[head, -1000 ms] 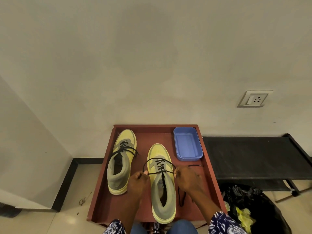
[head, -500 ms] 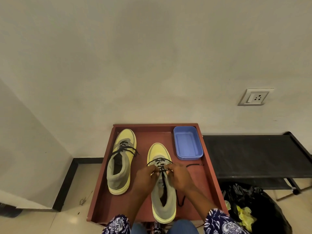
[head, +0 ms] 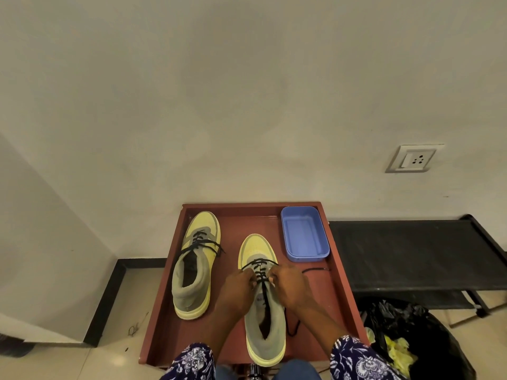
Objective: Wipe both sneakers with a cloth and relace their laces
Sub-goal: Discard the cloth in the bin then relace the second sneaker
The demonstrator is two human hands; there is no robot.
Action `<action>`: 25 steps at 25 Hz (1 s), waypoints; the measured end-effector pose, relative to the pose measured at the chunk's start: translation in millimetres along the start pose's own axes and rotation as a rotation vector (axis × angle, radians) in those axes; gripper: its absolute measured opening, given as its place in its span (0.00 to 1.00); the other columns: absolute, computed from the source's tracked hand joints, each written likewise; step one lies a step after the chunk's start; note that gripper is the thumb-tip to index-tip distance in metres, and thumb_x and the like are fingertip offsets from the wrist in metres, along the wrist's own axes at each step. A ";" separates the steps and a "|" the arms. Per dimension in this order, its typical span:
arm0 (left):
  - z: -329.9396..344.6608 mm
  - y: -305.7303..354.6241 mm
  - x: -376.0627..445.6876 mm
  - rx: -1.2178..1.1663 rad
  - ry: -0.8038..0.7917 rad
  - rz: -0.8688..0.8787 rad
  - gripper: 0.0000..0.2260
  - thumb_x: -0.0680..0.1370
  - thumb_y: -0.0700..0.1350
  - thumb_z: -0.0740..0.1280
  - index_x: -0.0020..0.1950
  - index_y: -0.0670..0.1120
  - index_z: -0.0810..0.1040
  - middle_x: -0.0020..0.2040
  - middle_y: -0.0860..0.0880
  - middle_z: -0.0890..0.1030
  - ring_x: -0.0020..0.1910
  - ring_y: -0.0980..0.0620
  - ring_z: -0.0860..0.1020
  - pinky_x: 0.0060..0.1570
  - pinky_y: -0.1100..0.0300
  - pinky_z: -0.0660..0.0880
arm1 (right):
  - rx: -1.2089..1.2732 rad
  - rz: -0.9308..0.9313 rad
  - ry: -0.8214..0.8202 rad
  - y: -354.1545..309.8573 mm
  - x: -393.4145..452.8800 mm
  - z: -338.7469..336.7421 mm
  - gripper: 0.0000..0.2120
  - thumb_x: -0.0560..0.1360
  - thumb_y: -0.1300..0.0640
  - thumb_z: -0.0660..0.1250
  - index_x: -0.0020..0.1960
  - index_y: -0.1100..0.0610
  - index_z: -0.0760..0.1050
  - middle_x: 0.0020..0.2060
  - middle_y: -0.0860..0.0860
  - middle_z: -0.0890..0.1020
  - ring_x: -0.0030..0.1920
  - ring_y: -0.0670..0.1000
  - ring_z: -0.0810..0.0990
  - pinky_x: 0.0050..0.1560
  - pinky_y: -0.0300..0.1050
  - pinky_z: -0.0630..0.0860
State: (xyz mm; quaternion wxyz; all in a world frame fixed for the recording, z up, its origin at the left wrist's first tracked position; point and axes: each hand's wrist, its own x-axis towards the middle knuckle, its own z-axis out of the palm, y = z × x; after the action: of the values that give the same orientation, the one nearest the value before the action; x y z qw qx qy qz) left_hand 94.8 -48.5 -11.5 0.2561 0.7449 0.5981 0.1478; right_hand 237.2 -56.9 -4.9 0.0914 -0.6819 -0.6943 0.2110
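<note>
Right against the wall (head: 247,91) stands a reddish-brown worktop (head: 164,325), with a black bench (head: 411,256) beside it on the right and a black bag (head: 411,333) on the floor below that. On the worktop, the left sneaker (head: 196,261) lies at the left side, its black laces threaded and loosely crossed. The right sneaker (head: 263,305) lies nearer the person, toe toward the wall. A blue tray (head: 304,234) sits at the far right corner, just beside that toe. Both hands meet over the right sneaker's eyelets: the left hand (head: 236,286) pinches the black lace (head: 260,270) at its fingertips, and the right hand (head: 288,283) pinches the same lace opposite. One loose lace end (head: 315,269) trails toward the right rim.
</note>
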 end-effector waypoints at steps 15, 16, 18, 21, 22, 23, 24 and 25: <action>4.3 -6.9 0.7 -0.020 -0.019 -0.050 0.08 0.77 0.38 0.59 0.50 0.38 0.76 0.50 0.39 0.78 0.49 0.43 0.76 0.45 0.57 0.68 | 0.010 0.104 0.017 0.1 -3.8 -3.1 0.09 0.74 0.58 0.61 0.51 0.55 0.78 0.52 0.54 0.80 0.55 0.58 0.77 0.56 0.49 0.72; 4.8 -7.6 0.9 -0.019 -0.022 -0.059 0.08 0.77 0.38 0.59 0.50 0.38 0.76 0.50 0.39 0.78 0.49 0.43 0.76 0.45 0.57 0.69 | 0.011 0.109 0.016 0.0 -4.2 -3.0 0.09 0.74 0.58 0.61 0.51 0.55 0.77 0.52 0.54 0.80 0.55 0.58 0.77 0.56 0.49 0.72; 5.6 -9.1 1.4 -0.009 -0.027 -0.069 0.08 0.77 0.39 0.59 0.51 0.39 0.76 0.50 0.40 0.78 0.49 0.43 0.76 0.45 0.57 0.69 | 0.001 0.121 0.018 -0.3 -4.7 -2.5 0.10 0.74 0.59 0.60 0.52 0.55 0.77 0.52 0.54 0.79 0.55 0.58 0.77 0.56 0.49 0.72; 5.7 -9.3 1.1 0.002 -0.029 -0.071 0.08 0.77 0.39 0.59 0.51 0.38 0.76 0.50 0.40 0.78 0.49 0.42 0.76 0.45 0.57 0.69 | -0.016 0.125 0.032 -0.3 -5.5 0.5 0.10 0.74 0.59 0.60 0.52 0.56 0.77 0.52 0.55 0.79 0.54 0.59 0.77 0.55 0.50 0.73; 6.1 -9.4 1.0 0.001 -0.027 -0.071 0.08 0.77 0.38 0.59 0.51 0.38 0.76 0.50 0.40 0.78 0.49 0.42 0.76 0.45 0.57 0.69 | -0.011 0.129 0.038 -0.1 -5.5 1.7 0.10 0.74 0.59 0.60 0.52 0.56 0.77 0.52 0.55 0.79 0.54 0.59 0.78 0.55 0.49 0.73; 6.2 -9.7 0.9 -0.001 -0.021 -0.070 0.08 0.77 0.38 0.59 0.50 0.38 0.76 0.50 0.40 0.78 0.49 0.43 0.76 0.44 0.57 0.68 | -0.005 0.134 0.041 -0.1 -5.2 2.7 0.10 0.74 0.59 0.60 0.52 0.56 0.77 0.52 0.55 0.80 0.53 0.59 0.78 0.54 0.49 0.74; 6.1 -10.2 1.0 -0.004 -0.018 -0.070 0.08 0.77 0.38 0.59 0.50 0.38 0.76 0.50 0.40 0.78 0.49 0.43 0.76 0.42 0.58 0.66 | 0.001 0.139 0.041 0.5 -4.7 4.1 0.10 0.74 0.59 0.61 0.52 0.56 0.77 0.52 0.55 0.80 0.53 0.59 0.78 0.53 0.48 0.74; 5.8 -11.1 1.0 -0.001 -0.015 -0.066 0.08 0.76 0.38 0.59 0.50 0.38 0.76 0.50 0.40 0.78 0.49 0.43 0.76 0.41 0.59 0.65 | 0.009 0.142 0.042 1.0 -3.9 5.6 0.10 0.74 0.58 0.61 0.52 0.57 0.77 0.52 0.55 0.80 0.52 0.59 0.78 0.53 0.48 0.74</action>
State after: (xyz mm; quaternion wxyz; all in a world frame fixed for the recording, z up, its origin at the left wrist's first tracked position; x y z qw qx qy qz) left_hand 89.1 -47.0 -22.5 0.2659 0.7256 0.6203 0.1340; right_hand 236.0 -61.6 -9.7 0.0939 -0.7333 -0.6412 0.2057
